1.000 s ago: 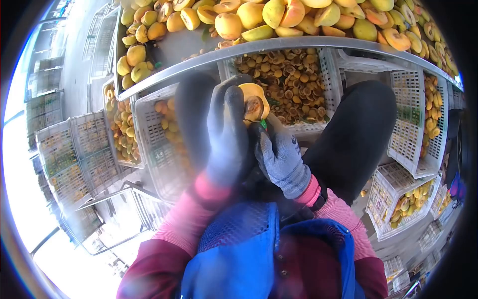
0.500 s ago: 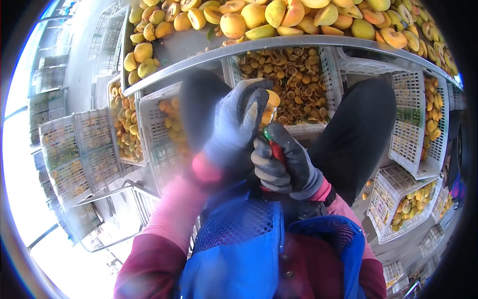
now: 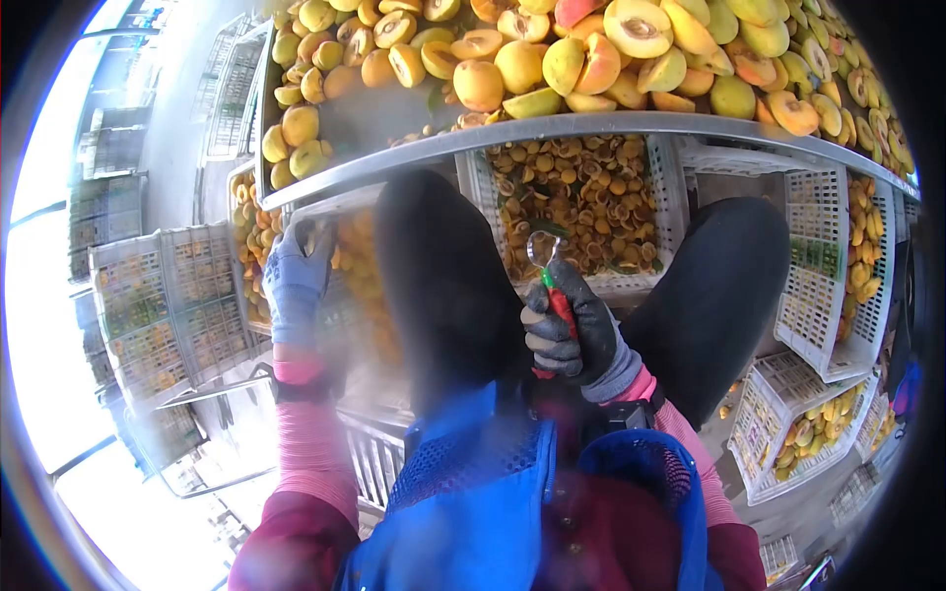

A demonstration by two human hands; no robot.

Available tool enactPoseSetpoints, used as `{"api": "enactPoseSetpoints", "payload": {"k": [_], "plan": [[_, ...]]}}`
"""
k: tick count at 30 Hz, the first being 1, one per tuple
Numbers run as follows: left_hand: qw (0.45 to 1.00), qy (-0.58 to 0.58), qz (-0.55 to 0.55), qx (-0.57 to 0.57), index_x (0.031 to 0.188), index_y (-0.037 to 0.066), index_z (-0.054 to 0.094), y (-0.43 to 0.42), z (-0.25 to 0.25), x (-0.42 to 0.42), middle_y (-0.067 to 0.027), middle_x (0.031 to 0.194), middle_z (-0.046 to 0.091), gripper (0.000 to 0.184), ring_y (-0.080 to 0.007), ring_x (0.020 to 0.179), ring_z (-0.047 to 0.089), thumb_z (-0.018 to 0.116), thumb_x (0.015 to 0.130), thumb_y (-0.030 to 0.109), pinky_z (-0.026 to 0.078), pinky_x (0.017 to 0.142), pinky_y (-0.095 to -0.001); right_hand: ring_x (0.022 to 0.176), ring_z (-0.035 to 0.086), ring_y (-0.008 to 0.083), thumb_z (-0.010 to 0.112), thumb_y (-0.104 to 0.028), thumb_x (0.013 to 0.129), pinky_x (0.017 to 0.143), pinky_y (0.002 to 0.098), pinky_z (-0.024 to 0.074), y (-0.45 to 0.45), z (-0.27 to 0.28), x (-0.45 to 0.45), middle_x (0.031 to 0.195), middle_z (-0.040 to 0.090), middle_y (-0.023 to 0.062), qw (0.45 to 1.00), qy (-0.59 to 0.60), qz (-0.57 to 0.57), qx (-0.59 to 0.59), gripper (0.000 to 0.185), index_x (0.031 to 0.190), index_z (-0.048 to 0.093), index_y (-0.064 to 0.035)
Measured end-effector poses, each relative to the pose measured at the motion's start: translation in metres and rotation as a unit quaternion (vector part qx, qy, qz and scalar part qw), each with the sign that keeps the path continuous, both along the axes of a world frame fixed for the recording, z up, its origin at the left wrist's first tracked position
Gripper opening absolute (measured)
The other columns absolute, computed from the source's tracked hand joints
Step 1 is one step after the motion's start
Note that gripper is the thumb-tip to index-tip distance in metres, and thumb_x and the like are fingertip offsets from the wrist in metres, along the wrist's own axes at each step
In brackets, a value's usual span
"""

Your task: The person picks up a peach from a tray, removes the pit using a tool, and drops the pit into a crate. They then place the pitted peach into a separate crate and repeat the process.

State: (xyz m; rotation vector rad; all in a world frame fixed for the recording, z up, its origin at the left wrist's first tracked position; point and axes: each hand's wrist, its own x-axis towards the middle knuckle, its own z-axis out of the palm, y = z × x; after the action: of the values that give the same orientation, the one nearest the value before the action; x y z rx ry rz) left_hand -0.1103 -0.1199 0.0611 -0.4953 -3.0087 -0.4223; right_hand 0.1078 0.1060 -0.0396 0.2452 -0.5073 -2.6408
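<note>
My right hand (image 3: 576, 330), in a dark-palmed grey glove, is wrapped round a loop-bladed pitting tool (image 3: 559, 300). Its handle is red with a green collar, and the metal ring points up and away from me. Nothing sits in the ring. Off to the left, my left hand (image 3: 299, 276) reaches over a crate of halved yellow peaches (image 3: 365, 271). Its gloved fingers are parted, with no fruit visible between them; glare blurs this area. Between my knees stands a white crate (image 3: 668, 192) full of brownish-orange cut-out pieces (image 3: 576, 197).
A metal-rimmed table (image 3: 601, 123) heaped with whole and halved peaches (image 3: 517, 67) runs across in front. Crates of peach pieces stand left and right, including a tilted white crate (image 3: 774, 433) at lower right. Stacked empty-looking crates (image 3: 168, 305) are at far left.
My left hand has moved away from the tool and out to the left crate. The peach piece it held is no longer in it. The tool stays in my right hand, its ring now uncovered.
</note>
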Motion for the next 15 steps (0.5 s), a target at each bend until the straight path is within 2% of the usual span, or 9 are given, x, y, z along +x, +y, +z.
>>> {"api": "enactPoseSetpoints", "payload": {"k": [2,4,5,6,9,11,13,14,15], "plan": [[0.998,-0.039,0.038,0.015,0.103,0.007,0.065,0.029,0.007,-0.002,-0.0096,0.087,0.065,0.032,-0.0173,0.072,0.063,0.059,0.087,0.034,0.048,0.066,-0.0308,0.039,0.034,0.0082,0.037,-0.051,0.096,0.031,0.0217,0.0264,0.001,0.0,-0.008,0.056,0.038,-0.001,0.999,-0.035,0.014,0.023,0.049,0.087,0.057,-0.0072],[0.989,-0.03,-0.016,0.144,0.102,0.007,0.065,0.077,-0.005,-0.004,-0.0116,0.087,0.067,0.033,-0.0213,0.075,0.065,0.067,0.081,0.033,0.049,0.068,-0.0331,0.038,0.033,0.0082,0.039,-0.052,0.095,0.032,0.0216,0.0263,0.0,-0.002,-0.012,0.056,0.039,-0.0015,0.995,-0.075,0.033,0.048,0.047,0.085,0.056,-0.0089],[0.986,-0.023,-0.04,0.158,0.099,0.006,0.065,0.105,-0.015,-0.012,-0.0113,0.087,0.067,0.035,-0.0244,0.077,0.065,0.069,0.079,0.035,0.049,0.07,-0.0345,0.038,0.034,0.0082,0.04,-0.053,0.095,0.032,0.0217,0.0264,-0.001,-0.005,-0.014,0.056,0.039,-0.0018,0.993,-0.095,0.044,0.063,0.047,0.084,0.055,-0.0099],[0.992,-0.018,-0.069,0.105,0.098,0.005,0.064,0.134,-0.012,-0.016,-0.0117,0.088,0.066,0.04,-0.0275,0.081,0.064,0.07,0.078,0.039,0.049,0.073,-0.0366,0.038,0.034,0.0082,0.042,-0.054,0.094,0.032,0.0218,0.0265,0.0,-0.007,-0.015,0.056,0.04,-0.0021,0.989,-0.115,0.052,0.079,0.046,0.083,0.055,-0.0109],[0.991,-0.039,-0.112,-0.065,0.108,0.006,0.054,0.187,-0.053,-0.049,-0.0175,0.1,0.063,0.062,-0.0319,0.094,0.062,0.071,0.071,0.052,0.047,0.082,-0.0405,0.038,0.035,0.0082,0.046,-0.055,0.091,0.033,0.0226,0.0282,0.003,-0.002,-0.014,0.057,0.043,-0.0023,0.946,-0.17,0.018,0.275,0.044,0.083,0.055,-0.0128],[0.986,-0.022,-0.157,-0.043,0.107,0.004,0.054,0.197,-0.056,-0.066,-0.0169,0.098,0.064,0.059,-0.0314,0.092,0.063,0.072,0.072,0.048,0.048,0.082,-0.0398,0.038,0.036,0.008,0.048,-0.056,0.09,0.034,0.0221,0.0288,0.009,-0.001,-0.017,0.056,0.044,-0.0028,0.929,-0.214,0.016,0.301,0.043,0.084,0.054,-0.0133],[0.976,-0.092,-0.19,0.047,0.11,0.002,0.053,0.183,-0.043,-0.063,-0.0172,0.095,0.064,0.058,-0.0294,0.089,0.064,0.073,0.072,0.043,0.049,0.079,-0.0379,0.039,0.037,0.0081,0.049,-0.056,0.09,0.034,0.0218,0.0293,0.014,0.003,-0.018,0.056,0.044,-0.0027,0.914,-0.24,0.006,0.327,0.043,0.084,0.054,-0.0131],[0.959,-0.146,-0.189,0.15,0.113,0.0,0.052,0.175,-0.036,-0.052,-0.0143,0.091,0.064,0.06,-0.0228,0.083,0.065,0.073,0.072,0.038,0.05,0.072,-0.034,0.039,0.038,0.0082,0.048,-0.056,0.09,0.034,0.0219,0.0296,0.017,0.007,-0.02,0.056,0.044,-0.0024,0.907,-0.242,-0.005,0.344,0.044,0.084,0.053,-0.0126],[0.862,-0.311,-0.147,0.372,0.117,-0.001,0.052,0.17,-0.025,-0.031,-0.0088,0.09,0.063,0.059,-0.0158,0.08,0.062,0.07,0.074,0.034,0.049,0.067,-0.0289,0.039,0.038,0.0083,0.048,-0.055,0.091,0.034,0.0219,0.0298,0.021,0.012,-0.022,0.056,0.045,-0.0021,0.9,-0.244,-0.016,0.361,0.044,0.084,0.053,-0.0122]]}}
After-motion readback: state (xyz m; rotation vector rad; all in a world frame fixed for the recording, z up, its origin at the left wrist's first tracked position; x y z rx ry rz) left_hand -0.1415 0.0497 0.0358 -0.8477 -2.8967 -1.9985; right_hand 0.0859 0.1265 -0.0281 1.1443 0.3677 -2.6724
